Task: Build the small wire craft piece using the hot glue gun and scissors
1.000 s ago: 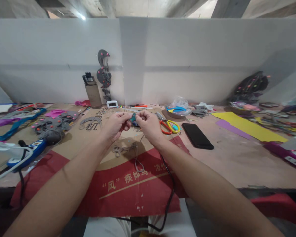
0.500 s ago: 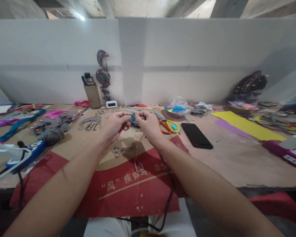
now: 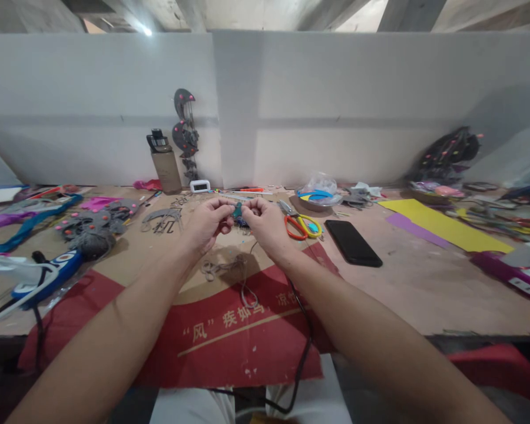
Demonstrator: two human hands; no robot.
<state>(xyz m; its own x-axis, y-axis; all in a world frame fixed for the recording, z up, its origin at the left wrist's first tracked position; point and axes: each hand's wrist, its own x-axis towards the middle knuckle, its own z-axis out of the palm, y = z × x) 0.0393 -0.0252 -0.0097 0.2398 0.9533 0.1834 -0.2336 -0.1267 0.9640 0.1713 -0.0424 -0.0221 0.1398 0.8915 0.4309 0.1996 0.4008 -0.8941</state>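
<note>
Between my two hands is a small dark-green piece (image 3: 237, 209), too small to make out exactly. My left hand (image 3: 214, 222) pinches it from the left with thumb and forefinger. From the right, the fingertips of my right hand (image 3: 261, 219) are closed on its other side. Dark bits lie just below the piece, partly hidden by my fingers. A tangle of thin grey cord (image 3: 223, 268) rests on the cardboard (image 3: 247, 347) under my wrists. Scissors (image 3: 300, 224) with orange and yellow handles lie to the right of my right hand.
A black phone (image 3: 353, 242) and a dish (image 3: 315, 203) of scraps lie to the right. Yellow paper (image 3: 446, 227) is beyond them. On the left are a blue power strip (image 3: 48, 277) and pinned grey pieces (image 3: 88, 227). A bottle (image 3: 165, 168) stands by the wall.
My hands stay almost in place. The green piece between my fingertips shows slightly differently, a little more of it visible.
</note>
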